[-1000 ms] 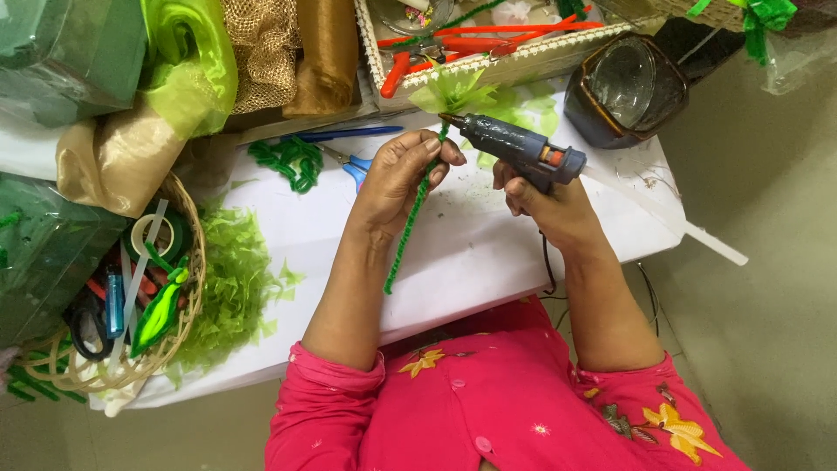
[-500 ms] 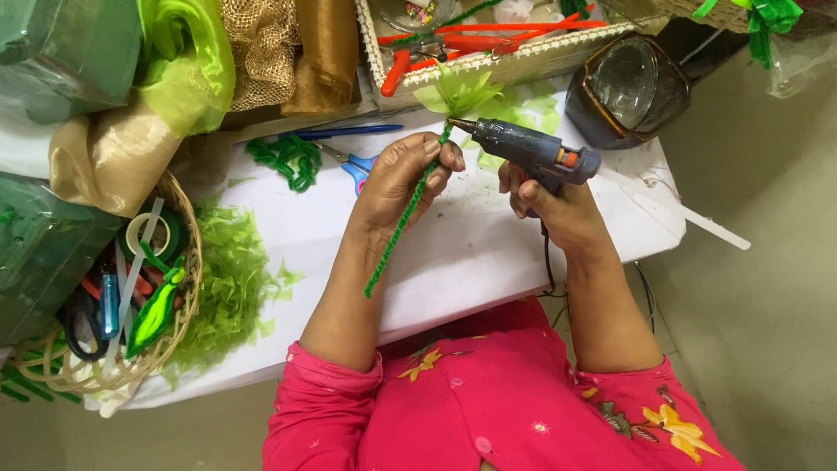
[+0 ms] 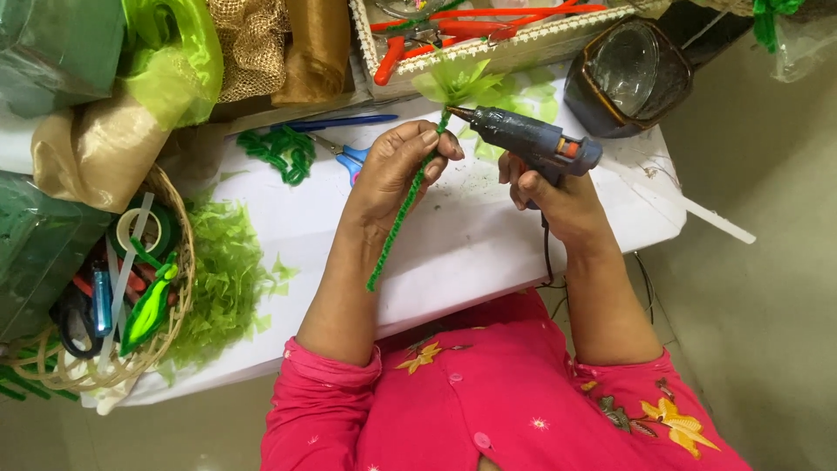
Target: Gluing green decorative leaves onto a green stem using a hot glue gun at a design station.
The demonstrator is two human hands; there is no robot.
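Note:
My left hand pinches a green wrapped stem near its top, the stem slanting down toward my body. At its upper end sits a pale green paper flower. My right hand grips a blue-grey glue gun, whose nozzle points left and touches the stem just under the flower. Both hands hover over the white table.
A wicker basket with tape, tools and glue sticks sits at the left, beside shredded green paper. Blue-handled scissors, green cord, a white tray with orange pliers, a dark glass jar and fabric bundles lie beyond.
The stem has swung slightly, its lower end shifting left and down. The glue gun nozzle stays at the flower's base. Hands hold nearly the same place.

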